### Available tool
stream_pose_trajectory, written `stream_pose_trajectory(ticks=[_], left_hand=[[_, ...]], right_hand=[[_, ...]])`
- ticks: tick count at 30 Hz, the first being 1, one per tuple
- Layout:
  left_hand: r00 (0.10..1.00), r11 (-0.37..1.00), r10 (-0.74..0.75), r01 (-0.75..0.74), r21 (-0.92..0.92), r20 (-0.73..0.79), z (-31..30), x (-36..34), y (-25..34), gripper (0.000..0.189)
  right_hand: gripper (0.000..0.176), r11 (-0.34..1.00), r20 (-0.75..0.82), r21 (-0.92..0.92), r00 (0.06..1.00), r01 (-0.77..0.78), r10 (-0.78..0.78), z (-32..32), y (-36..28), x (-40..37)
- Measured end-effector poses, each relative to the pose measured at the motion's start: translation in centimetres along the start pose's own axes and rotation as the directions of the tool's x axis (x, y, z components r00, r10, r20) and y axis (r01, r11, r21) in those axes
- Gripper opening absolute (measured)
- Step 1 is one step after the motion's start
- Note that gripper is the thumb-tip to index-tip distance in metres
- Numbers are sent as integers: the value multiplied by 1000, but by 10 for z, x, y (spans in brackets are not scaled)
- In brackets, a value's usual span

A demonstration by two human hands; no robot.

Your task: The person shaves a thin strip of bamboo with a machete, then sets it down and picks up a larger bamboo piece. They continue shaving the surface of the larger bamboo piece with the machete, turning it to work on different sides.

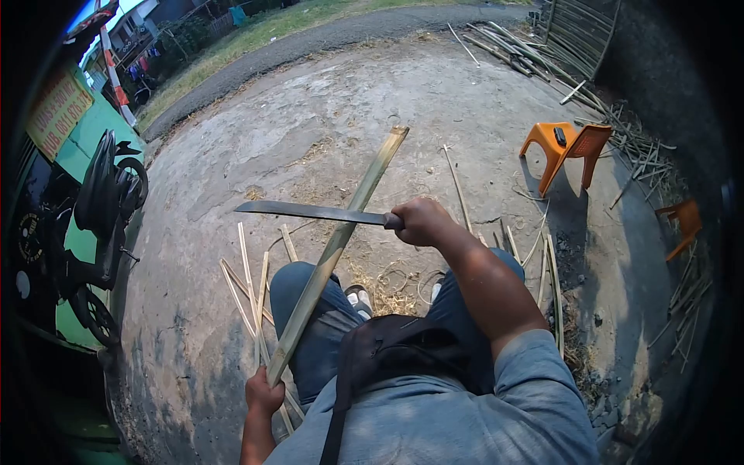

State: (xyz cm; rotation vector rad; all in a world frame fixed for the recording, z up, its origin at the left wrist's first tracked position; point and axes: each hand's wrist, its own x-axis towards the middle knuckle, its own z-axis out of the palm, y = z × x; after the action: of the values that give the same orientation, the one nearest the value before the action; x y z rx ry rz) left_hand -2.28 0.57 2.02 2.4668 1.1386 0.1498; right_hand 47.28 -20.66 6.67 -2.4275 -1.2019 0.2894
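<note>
My left hand grips the near end of a long bamboo slat that slants up and away to the right over my left knee. My right hand is closed around the handle of a long dark machete. Its blade points left and lies across the slat near the slat's middle; I cannot tell whether it touches. I sit with both knees in blue jeans below the slat.
Thin bamboo strips lie on the concrete ground left of my legs, more by my right leg. An orange plastic stool stands at the right, bamboo poles behind it. A parked motorcycle is at the left.
</note>
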Motion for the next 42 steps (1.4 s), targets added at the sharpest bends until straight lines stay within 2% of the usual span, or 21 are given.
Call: stream_pose_trajectory(ticks=[3, 6, 7, 9, 15, 18, 21, 22, 25, 28, 32, 35, 38, 39, 41, 42], left_hand=[[1000, 1000, -9, 9, -6, 10, 1, -1, 0, 26], [1000, 1000, -6, 6, -8, 12, 6, 5, -7, 27], [1000, 1000, -5, 5, -6, 15, 6, 4, -10, 27], [1000, 1000, -7, 7, 10, 3, 6, 2, -7, 27], [1000, 1000, -13, 13, -28, 6, 10, 1, -9, 25], [1000, 997, 7, -7, -73, -5, 15, -1, -8, 24], [999, 994, 32, -34, -101, -26, 17, 5, -9, 23], [999, 994, 34, -37, -105, -29, 17, 3, -10, 22], [999, 995, 27, -30, -92, -31, 20, 3, -14, 21], [998, 991, 29, -35, -132, -52, 24, 1, -19, 19], [999, 989, 33, -37, -146, -30, 21, -1, -10, 18], [999, 985, 32, -36, -170, -27, 22, 2, -4, 17], [999, 991, 36, -38, -132, -21, 22, -1, -10, 18], [999, 991, 39, -41, -126, -18, 21, -1, -11, 18], [998, 991, 46, -50, -127, -38, 22, 2, -8, 20], [998, 991, 42, -48, -128, -52, 22, 1, -8, 20]], right_hand=[[17, 997, 53, -67, 998, 24, -21, 4, -7, 2], [17, 996, 24, -84, 1000, 19, -17, 3, -2, 7], [16, 998, -33, -56, 999, 31, -32, 7, 10, 13], [16, 1000, -29, 23, 1000, -3, 3, 12, 18, 22], [14, 997, -82, 75, 996, 34, -28, 10, 2, 13], [13, 997, -12, -19, 997, 73, -74, 7, -18, 4], [12, 990, -32, -108, 995, 90, -94, 5, -15, 5], [11, 993, -47, -97, 996, 68, -73, 10, -4, 12], [11, 994, -159, 103, 987, 43, -27, 14, 17, 23], [12, 996, -175, 78, 984, 34, -20, 12, 12, 22], [12, 993, -129, 31, 986, 110, -105, 5, -5, 7], [8, 967, -209, -62, 944, 247, -254, 17, -10, 2], [10, 991, -116, -84, 986, 108, -117, 15, 0, 9], [11, 999, -123, 1, 991, 42, -41, 13, 5, 12], [12, 992, -227, 110, 974, 55, -29, 14, 21, 24], [13, 992, -229, 112, 973, 60, -33, 13, 22, 26]])
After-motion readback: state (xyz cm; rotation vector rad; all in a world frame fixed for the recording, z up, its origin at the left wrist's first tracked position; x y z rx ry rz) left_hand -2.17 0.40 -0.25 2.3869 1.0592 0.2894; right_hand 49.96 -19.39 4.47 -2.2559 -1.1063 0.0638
